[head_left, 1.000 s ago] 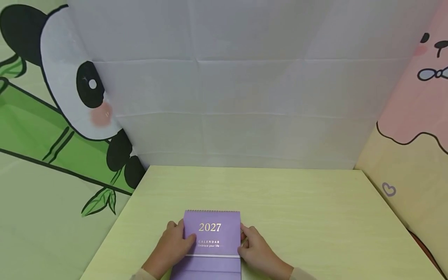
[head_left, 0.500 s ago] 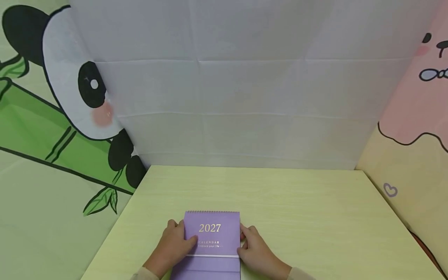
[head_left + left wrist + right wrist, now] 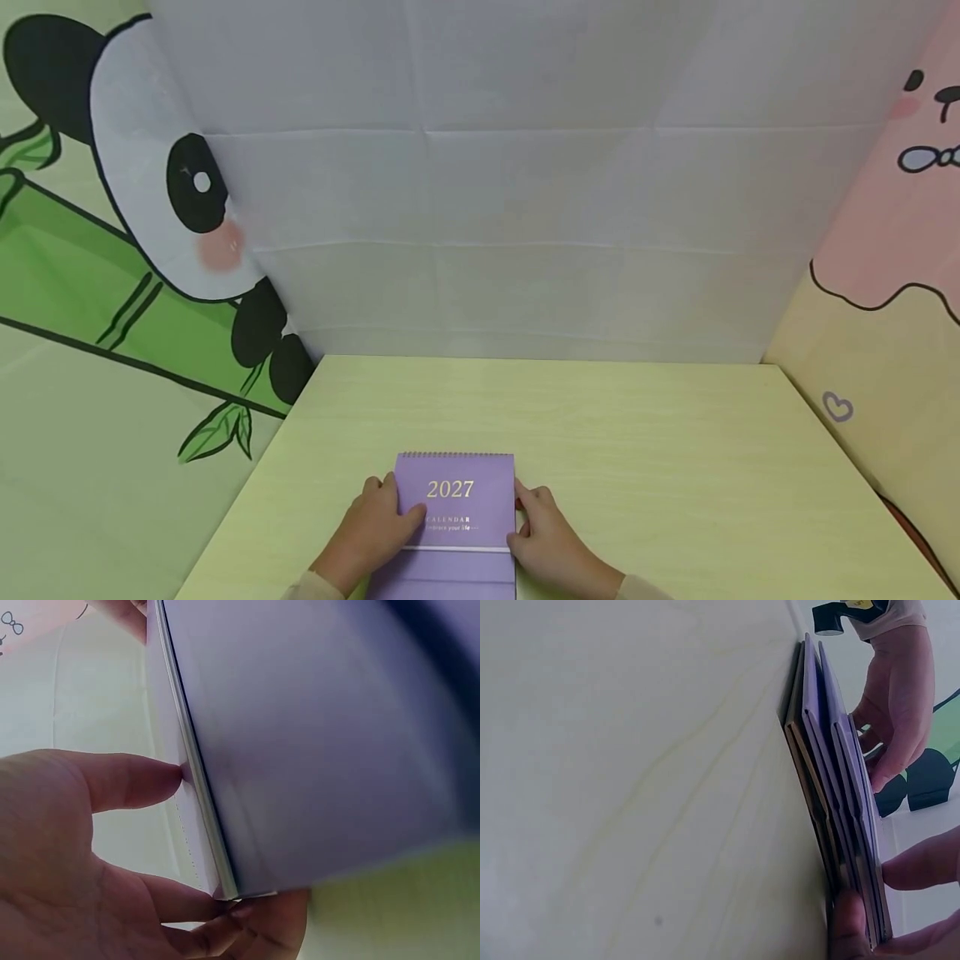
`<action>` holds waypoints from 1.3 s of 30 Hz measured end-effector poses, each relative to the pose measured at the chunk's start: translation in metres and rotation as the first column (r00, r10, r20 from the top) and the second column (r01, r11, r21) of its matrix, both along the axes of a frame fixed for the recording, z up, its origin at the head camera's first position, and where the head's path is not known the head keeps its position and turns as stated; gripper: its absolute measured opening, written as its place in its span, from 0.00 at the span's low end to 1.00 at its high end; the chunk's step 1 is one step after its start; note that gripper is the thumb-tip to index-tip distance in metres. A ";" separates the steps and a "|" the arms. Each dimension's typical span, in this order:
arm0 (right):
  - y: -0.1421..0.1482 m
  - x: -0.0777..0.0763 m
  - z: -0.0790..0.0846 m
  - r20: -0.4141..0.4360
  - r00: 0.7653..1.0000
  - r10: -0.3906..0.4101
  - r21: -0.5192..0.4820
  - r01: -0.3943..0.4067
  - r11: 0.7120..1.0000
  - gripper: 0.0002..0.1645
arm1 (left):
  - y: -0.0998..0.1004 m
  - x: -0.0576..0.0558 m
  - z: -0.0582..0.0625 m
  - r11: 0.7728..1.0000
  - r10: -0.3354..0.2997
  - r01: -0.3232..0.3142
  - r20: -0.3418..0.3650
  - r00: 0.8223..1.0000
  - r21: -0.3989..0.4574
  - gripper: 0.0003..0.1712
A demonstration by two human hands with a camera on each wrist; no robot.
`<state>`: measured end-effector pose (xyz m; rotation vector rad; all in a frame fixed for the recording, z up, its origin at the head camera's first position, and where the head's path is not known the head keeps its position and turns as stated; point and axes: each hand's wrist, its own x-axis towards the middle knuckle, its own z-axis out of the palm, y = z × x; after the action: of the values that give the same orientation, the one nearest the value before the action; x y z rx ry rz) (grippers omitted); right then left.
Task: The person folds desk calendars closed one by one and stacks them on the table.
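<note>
A purple desk calendar (image 3: 480, 508) lies at the front of the table, its spiral binding along the far edge and "2027" in gold on the cover. My left hand (image 3: 371, 529) grips its left side, thumb over the cover beside the lettering and other fingers at the edge. On the opposite side, my right hand (image 3: 551, 537) pinches the right edge with curled fingers. In the right wrist view the calendar's stacked layers (image 3: 832, 757) appear edge-on, between thumb and fingers. The left wrist view shows the thumb (image 3: 135, 780) pressing one face. The calendar's near end is cut off.
The pale yellow-green wooden table (image 3: 637, 442) reaches back to a white cloth backdrop (image 3: 525, 192). Printed side panels stand left and right, with a panda (image 3: 142, 167) and a pink figure (image 3: 892, 233). A reddish-brown strip (image 3: 911, 529) shows beyond the table's right edge.
My left thumb has slid slightly to the right over the cover, covering a bit more of the lettering. The calendar and right hand stay almost where they were.
</note>
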<state>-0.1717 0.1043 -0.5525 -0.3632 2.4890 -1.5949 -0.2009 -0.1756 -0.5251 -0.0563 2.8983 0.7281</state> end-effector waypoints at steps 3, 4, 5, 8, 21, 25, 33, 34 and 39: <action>0.000 0.000 0.001 0.011 1.000 -0.009 -0.014 0.009 1.000 0.54 | 0.000 -0.001 0.000 1.000 -0.003 0.003 -0.003 1.000 0.005 0.55; 0.000 0.000 0.002 0.014 1.000 -0.010 -0.016 0.011 1.000 0.54 | 0.000 -0.001 0.000 1.000 -0.005 0.005 -0.004 1.000 0.006 0.55; 0.000 0.000 0.002 0.015 1.000 -0.012 -0.017 0.013 1.000 0.53 | 0.000 -0.002 0.000 1.000 -0.006 0.006 -0.005 1.000 0.006 0.54; 0.001 0.000 0.002 0.019 1.000 -0.019 -0.010 0.019 1.000 0.53 | -0.001 -0.003 0.000 1.000 -0.010 0.010 -0.008 1.000 0.009 0.54; 0.011 -0.005 0.005 0.003 0.998 -0.066 0.001 0.066 0.998 0.53 | 0.010 -0.012 -0.003 0.998 -0.030 0.032 -0.024 0.999 0.061 0.52; 0.014 -0.006 0.005 0.006 0.997 -0.076 0.006 0.076 0.997 0.53 | 0.012 -0.013 -0.002 0.996 -0.038 0.040 -0.029 0.999 0.077 0.50; 0.022 -0.009 0.007 0.008 0.995 -0.096 0.017 0.096 0.995 0.53 | 0.020 -0.015 -0.002 0.994 -0.049 0.055 -0.062 0.997 0.094 0.50; 0.022 -0.010 0.007 0.006 0.995 -0.097 0.017 0.097 0.995 0.53 | 0.021 -0.016 -0.002 0.994 -0.048 0.054 -0.061 0.997 0.097 0.50; 0.024 -0.013 -0.001 -0.021 0.993 -0.114 0.017 0.115 0.993 0.53 | 0.024 -0.016 -0.001 0.993 -0.057 0.064 -0.067 0.996 0.102 0.51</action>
<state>-0.1847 0.1281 -0.5535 -0.2385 2.5807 -1.6159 -0.2165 -0.1517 -0.5263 0.0676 2.9018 0.8848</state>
